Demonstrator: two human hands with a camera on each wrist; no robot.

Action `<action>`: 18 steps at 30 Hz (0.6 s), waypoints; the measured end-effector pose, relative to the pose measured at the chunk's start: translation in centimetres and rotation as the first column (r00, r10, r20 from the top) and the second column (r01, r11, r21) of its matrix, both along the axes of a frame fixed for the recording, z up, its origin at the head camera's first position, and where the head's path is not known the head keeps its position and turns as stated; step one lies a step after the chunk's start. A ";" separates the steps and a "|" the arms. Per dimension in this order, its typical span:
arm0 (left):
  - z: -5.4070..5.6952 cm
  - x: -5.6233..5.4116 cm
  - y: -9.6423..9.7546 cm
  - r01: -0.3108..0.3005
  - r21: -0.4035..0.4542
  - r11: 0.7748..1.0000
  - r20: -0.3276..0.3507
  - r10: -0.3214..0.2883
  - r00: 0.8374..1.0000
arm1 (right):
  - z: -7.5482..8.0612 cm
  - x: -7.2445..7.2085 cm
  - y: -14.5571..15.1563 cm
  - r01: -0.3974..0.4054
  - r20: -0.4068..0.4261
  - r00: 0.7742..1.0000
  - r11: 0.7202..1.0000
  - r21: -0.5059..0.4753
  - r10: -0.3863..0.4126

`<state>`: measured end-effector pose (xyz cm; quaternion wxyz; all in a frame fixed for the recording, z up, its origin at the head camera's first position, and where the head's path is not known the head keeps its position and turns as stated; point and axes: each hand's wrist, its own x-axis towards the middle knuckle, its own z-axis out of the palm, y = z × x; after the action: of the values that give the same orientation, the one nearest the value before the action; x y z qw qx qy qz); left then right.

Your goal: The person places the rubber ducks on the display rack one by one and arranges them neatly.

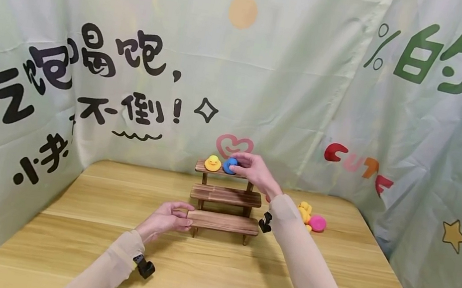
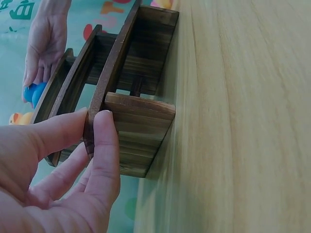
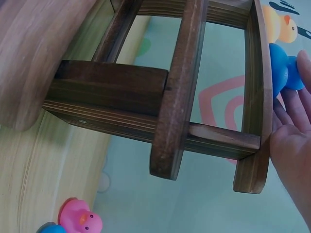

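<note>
A three-tier brown wooden stand (image 1: 222,221) stands on the table. My left hand (image 1: 166,218) pinches the left end of its lowest shelf; in the left wrist view the thumb and fingers lie on either side of the board (image 2: 109,73). Up at the top shelf, my right hand (image 1: 255,172) holds a blue rubber duck (image 1: 228,165) between thumb and fingers. The duck's base is right at the shelf surface, as the right wrist view shows with the blue duck (image 3: 278,70). Just left of it a yellow rubber duck (image 1: 212,163) sits upright on the same shelf.
Right of the stand, partly behind my right forearm, lie several yellow ducks (image 1: 304,211) and a pink duck (image 1: 317,223). The right wrist view also catches a blue duck (image 3: 51,228) beside the pink one. A printed cloth (image 1: 187,16) hangs behind the wooden table (image 1: 201,275).
</note>
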<state>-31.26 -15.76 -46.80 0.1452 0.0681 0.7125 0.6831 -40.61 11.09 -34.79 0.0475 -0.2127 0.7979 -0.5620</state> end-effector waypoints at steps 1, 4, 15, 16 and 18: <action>0.0 0.0 0.0 -0.003 0.001 1.000 0.002 0.003 1.000 | 0.0 0.0 0.0 -0.001 0.001 1.000 1.000 -0.005 0.001; -0.1 -0.1 0.0 -0.006 0.000 1.000 0.005 0.006 1.000 | 0.0 -0.2 0.0 0.001 0.005 1.000 1.000 -0.012 -0.001; 0.1 0.0 0.0 0.012 0.004 1.000 -0.002 -0.012 1.000 | -0.2 -0.1 0.0 0.010 0.004 1.000 1.000 -0.017 -0.010; 0.1 0.0 0.0 0.012 0.006 1.000 0.000 -0.012 1.000 | -0.2 0.0 -0.1 0.010 0.003 1.000 1.000 -0.013 -0.010; 0.1 0.0 0.0 0.010 0.008 1.000 0.002 -0.010 1.000 | -0.1 0.0 -0.1 0.011 0.003 1.000 1.000 -0.011 -0.011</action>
<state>-31.22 -15.76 -46.73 0.1492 0.0718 0.7094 0.6851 -40.61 11.01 -34.90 0.0445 -0.2079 0.7960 -0.5667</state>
